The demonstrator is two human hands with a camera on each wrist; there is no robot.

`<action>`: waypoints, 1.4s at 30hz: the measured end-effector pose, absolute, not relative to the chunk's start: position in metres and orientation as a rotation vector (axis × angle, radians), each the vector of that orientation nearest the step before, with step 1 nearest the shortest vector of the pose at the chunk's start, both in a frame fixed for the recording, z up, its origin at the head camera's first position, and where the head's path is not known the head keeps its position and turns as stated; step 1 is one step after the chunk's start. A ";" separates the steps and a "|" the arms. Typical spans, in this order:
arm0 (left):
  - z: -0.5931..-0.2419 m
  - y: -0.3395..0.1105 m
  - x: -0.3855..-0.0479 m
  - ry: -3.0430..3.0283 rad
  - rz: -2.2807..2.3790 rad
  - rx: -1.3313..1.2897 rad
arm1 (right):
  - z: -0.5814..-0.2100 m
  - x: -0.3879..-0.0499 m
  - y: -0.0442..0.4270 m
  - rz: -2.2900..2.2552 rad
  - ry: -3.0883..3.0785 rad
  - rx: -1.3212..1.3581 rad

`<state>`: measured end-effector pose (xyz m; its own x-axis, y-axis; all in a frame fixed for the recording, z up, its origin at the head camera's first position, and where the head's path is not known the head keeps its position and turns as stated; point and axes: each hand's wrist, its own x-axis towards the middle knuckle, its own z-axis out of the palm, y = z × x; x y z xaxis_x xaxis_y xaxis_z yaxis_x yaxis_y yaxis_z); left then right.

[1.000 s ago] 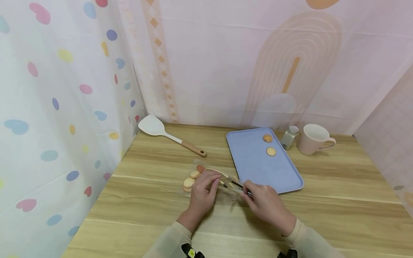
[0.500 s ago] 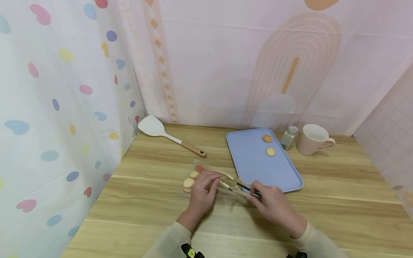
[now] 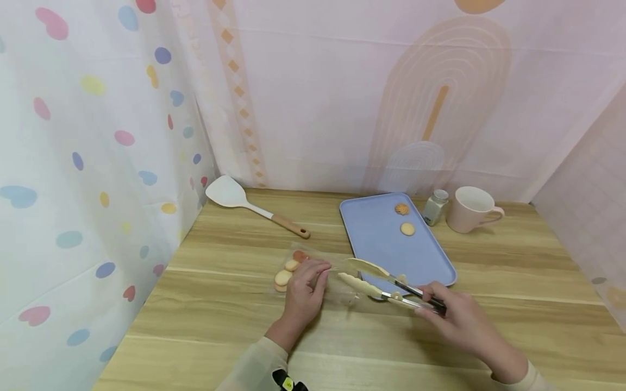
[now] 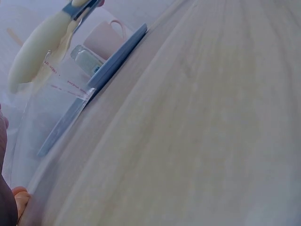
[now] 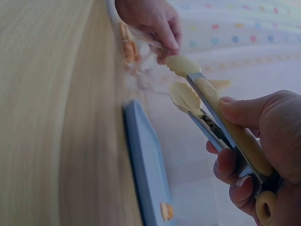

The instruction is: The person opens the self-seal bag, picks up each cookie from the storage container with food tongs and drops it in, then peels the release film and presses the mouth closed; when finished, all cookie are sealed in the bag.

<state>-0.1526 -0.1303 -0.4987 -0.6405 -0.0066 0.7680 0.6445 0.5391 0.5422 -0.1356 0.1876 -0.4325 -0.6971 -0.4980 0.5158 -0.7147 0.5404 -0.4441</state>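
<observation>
My left hand (image 3: 304, 293) pinches the edge of a clear plastic bag (image 3: 337, 297) on the wooden table. Inside the bag's left end are several round cookies (image 3: 283, 278) and a reddish-brown one (image 3: 299, 255). In the right wrist view, the cookies (image 5: 129, 44) show behind the film, below the left hand. My right hand (image 3: 462, 320) grips metal tongs with cream tips (image 3: 361, 284). The tongs are spread, and nothing shows between their tips (image 5: 184, 96). They stand just right of my left fingers, over the bag and the near corner of a blue tray (image 3: 381, 239).
Two cookies lie on the tray: a round one (image 3: 407, 228) and a ridged one (image 3: 402, 209). Beyond its right edge stand a glass jar (image 3: 435, 207) and a pink mug (image 3: 470, 209). A white spatula (image 3: 227, 191) with a wooden handle lies at the back left.
My right hand has drawn the tongs rightward, away from the left hand, and their tips now show fully and wider apart. The left hand keeps its place at the bag.
</observation>
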 end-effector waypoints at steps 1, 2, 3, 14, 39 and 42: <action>-0.499 -0.131 -0.153 -2.033 -1.115 -0.513 | -0.432 -0.136 0.191 0.928 -2.446 0.992; -0.499 -0.131 -0.153 -2.033 -1.114 -0.511 | -0.430 -0.137 0.194 0.931 -2.446 0.980; -0.499 -0.132 -0.153 -2.034 -1.114 -0.508 | -0.429 -0.139 0.197 0.929 -2.445 0.966; -0.499 -0.134 -0.153 -2.039 -1.111 -0.512 | -0.423 -0.172 0.216 0.730 -2.561 0.634; -0.500 -0.131 -0.152 -2.020 -1.099 -0.537 | -0.445 -0.247 0.216 0.692 -2.678 0.461; -0.499 -0.131 -0.152 -2.023 -1.098 -0.533 | -0.444 -0.251 0.218 0.685 -2.707 0.445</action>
<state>-0.1523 -0.1315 -0.4993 -0.6249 0.0039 0.7807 0.6569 0.5431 0.5230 -0.2508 0.2183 -0.4443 -0.9027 -0.2192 0.3702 -0.3689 0.8371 -0.4039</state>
